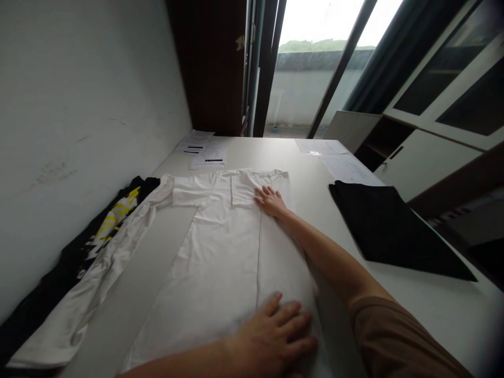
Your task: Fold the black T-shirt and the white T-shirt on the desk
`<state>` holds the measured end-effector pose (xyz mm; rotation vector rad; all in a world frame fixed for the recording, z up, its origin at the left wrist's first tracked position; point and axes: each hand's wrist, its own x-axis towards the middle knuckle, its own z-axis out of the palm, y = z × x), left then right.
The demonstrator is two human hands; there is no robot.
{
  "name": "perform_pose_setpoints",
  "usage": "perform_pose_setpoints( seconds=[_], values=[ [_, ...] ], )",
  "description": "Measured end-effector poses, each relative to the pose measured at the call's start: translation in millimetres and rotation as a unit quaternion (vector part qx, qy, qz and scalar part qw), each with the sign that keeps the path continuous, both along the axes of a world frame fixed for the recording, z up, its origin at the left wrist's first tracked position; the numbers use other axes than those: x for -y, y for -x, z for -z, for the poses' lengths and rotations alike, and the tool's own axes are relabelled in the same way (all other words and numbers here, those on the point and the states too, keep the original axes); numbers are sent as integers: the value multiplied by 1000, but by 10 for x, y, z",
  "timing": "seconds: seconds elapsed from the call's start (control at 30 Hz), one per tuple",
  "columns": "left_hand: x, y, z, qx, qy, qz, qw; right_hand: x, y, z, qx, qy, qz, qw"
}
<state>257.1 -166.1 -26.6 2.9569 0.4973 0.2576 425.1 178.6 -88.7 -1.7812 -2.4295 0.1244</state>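
Note:
A white garment point(224, 252) lies spread on the white table, its right side folded inward and a short sleeve lying over the upper part. My right hand point(270, 200) rests flat by that sleeve, fingers spread, near the garment's far right edge. Close to me, my left hand point(275, 333) lies on the lower right part of the fabric with its fingers apart. It looks slightly blurred. Neither hand grips the cloth.
Along the wall, a black garment with yellow print point(114, 215) lies beside a white sleeve or cloth point(106, 268). A folded black cloth point(394, 231) is on the right. Papers point(208, 156) and more sheets point(346, 167) lie at the table's far end.

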Motion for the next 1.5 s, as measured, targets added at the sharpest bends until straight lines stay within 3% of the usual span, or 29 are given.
perform_pose_setpoints(
  seconds=[0.13,0.27,0.47,0.63,0.73,0.87,1.0,1.2,1.37,1.5],
  values=[
    [-38,227,-182,-12,102,-87,991,66,71,-63,13,25,-19,999],
    [-52,525,-137,-21,145,-105,984,14,274,-194,17,34,12,999],
    [-285,1261,3,-63,116,-216,967,156,1010,-233,-2,-18,-67,998],
    [-542,1943,105,-64,52,-394,915,109,1417,-319,-21,-24,30,999],
    [-610,2198,103,-46,32,-468,882,33,1521,-373,1,-44,40,998],
    [-614,2312,-23,-18,48,-543,838,-17,1590,-374,3,-46,46,998],
    [-567,2286,-152,-32,119,-564,816,20,1558,-296,-23,-34,36,998],
    [-511,2258,-231,-63,167,-555,813,10,1511,-202,-35,-62,40,997],
    [-463,2261,-299,-118,193,-559,797,-154,1600,-116,5,1,-51,999],
    [-431,2254,-305,-124,207,-541,806,-241,1579,-52,26,18,-75,997]
  ],
)
